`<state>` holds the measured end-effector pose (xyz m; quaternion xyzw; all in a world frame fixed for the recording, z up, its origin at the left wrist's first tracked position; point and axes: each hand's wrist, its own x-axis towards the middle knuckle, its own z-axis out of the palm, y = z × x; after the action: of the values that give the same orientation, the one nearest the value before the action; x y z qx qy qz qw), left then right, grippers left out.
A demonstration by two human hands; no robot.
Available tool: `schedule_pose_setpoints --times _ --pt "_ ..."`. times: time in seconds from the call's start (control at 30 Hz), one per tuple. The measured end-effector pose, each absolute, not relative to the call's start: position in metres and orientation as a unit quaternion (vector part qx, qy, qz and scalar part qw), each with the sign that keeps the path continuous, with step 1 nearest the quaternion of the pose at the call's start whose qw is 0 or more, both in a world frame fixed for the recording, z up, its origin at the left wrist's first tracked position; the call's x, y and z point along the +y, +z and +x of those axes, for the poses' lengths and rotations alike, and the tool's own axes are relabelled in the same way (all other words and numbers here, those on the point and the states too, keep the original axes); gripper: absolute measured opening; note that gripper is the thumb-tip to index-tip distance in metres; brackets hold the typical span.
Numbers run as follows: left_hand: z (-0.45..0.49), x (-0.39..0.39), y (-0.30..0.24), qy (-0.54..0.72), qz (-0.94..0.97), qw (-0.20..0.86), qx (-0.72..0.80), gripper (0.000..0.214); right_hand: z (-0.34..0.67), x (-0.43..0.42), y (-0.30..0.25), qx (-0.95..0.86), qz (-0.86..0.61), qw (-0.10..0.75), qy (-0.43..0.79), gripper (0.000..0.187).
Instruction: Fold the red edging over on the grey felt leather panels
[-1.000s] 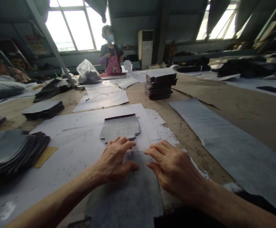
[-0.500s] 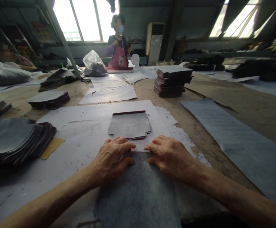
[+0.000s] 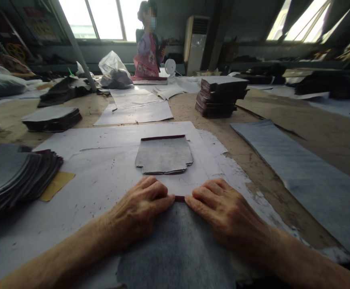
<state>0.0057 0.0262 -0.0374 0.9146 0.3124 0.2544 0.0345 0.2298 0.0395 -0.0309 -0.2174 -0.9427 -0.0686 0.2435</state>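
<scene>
A grey cut piece [image 3: 175,245] with a thin dark red far edge lies right before me on white paper [image 3: 102,168]. My left hand [image 3: 139,212] and my right hand [image 3: 223,214] rest on its far edge side by side, fingers curled and pressing down along that edge, index fingers nearly touching. Just beyond them lies another grey cut piece [image 3: 164,154] with a dark red top strip, flat on the paper.
A fanned stack of grey pieces [image 3: 12,172] sits at the left over a yellow scrap [image 3: 56,184]. Further stacks [image 3: 221,96] [image 3: 51,118] stand farther back. A long grey sheet [image 3: 298,172] lies at the right. A person in a pink apron [image 3: 147,44] stands at the table's far end.
Both hands have drawn together at the near piece's far edge, where a dark red strip now shows. The view has tilted down slightly.
</scene>
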Motion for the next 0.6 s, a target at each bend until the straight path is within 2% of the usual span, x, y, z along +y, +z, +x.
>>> schedule_pose_setpoints --times 0.37,0.6 --pt "0.0084 0.0272 -0.0363 0.218 0.925 0.002 0.311 0.028 0.2258 0.0365 -0.0292 -0.956 -0.202 0.175 -0.122 0.028" --pt "0.0068 0.0222 -0.0352 0.259 0.89 -0.044 0.372 0.037 0.2267 0.0333 -0.0285 -0.951 -0.216 0.158 -0.154 0.025"
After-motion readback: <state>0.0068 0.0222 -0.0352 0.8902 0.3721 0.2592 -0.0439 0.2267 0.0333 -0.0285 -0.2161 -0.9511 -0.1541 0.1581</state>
